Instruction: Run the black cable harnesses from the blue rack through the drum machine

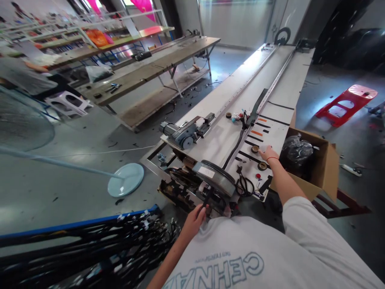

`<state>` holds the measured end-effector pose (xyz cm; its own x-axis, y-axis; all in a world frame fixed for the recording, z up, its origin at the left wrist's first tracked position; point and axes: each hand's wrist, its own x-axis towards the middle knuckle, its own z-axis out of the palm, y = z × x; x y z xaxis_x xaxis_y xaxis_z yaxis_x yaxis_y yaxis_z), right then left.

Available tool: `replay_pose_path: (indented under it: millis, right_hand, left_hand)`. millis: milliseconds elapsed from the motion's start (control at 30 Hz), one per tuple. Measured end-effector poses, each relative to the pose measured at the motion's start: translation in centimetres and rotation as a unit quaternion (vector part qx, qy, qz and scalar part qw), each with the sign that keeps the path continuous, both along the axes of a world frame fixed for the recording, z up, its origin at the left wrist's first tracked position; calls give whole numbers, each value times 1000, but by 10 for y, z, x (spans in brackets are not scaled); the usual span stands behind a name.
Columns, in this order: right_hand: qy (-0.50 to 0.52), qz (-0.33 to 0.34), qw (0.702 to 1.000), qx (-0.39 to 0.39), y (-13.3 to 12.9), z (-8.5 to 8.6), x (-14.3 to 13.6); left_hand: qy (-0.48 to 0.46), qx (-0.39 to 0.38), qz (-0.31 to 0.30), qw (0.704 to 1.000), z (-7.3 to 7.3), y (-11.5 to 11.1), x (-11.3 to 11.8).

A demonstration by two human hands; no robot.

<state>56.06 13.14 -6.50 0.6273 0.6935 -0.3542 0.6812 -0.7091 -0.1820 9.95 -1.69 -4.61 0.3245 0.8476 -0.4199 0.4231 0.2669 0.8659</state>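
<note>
My left hand (195, 218) is closed in a pinch on a black cable (206, 199) at the near end of the long white table, just below a round metal-and-black wheel unit (214, 176). Over the table's right side, my right hand (269, 154) reaches out with its fingers apart. Its fingertips are at the edge of a small brown tape roll (255, 149); whether they grip it I cannot tell. A second tape roll (262, 165) lies just below that hand. Black-handled scissors (245, 184) rest close to the wheel unit.
Black and orange strips (257, 133) are stuck along the white table (222, 150). A motor unit (183, 134) sits at its left edge. To the right stand a cardboard box (326, 168) and a red stool (345, 104). Bundled black cables (90, 249) hang at lower left.
</note>
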Motion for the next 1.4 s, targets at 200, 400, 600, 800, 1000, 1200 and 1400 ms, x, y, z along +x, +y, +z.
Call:
replay_pose_path:
  millis: [200,400,600,800,1000,1200,1400]
  right_hand:
    - [-2,5,1000,7,-1,3,-1]
    - [-1,4,1000,5,0,3,0]
    - [-8,4,1000,-7,0,3,-1]
    - [11,5,1000,8,-1,4,1]
    - [77,-27,991,103,-8,9,-2]
    - [127,-21,953,273,-46,16,-43]
    - [222,-75,908,347,-73,22,-74]
  left_hand:
    - [46,33,-29,998,14,10,12]
    - [51,73,-20,996,17,14,10]
    - [27,54,19,998,15,25,17]
    - [39,63,-23,997,17,36,26]
    - [87,116,-39,989,22,40,22]
    - [95,100,-37,990,19,32,16]
    - [86,73,-26,993,12,15,-3]
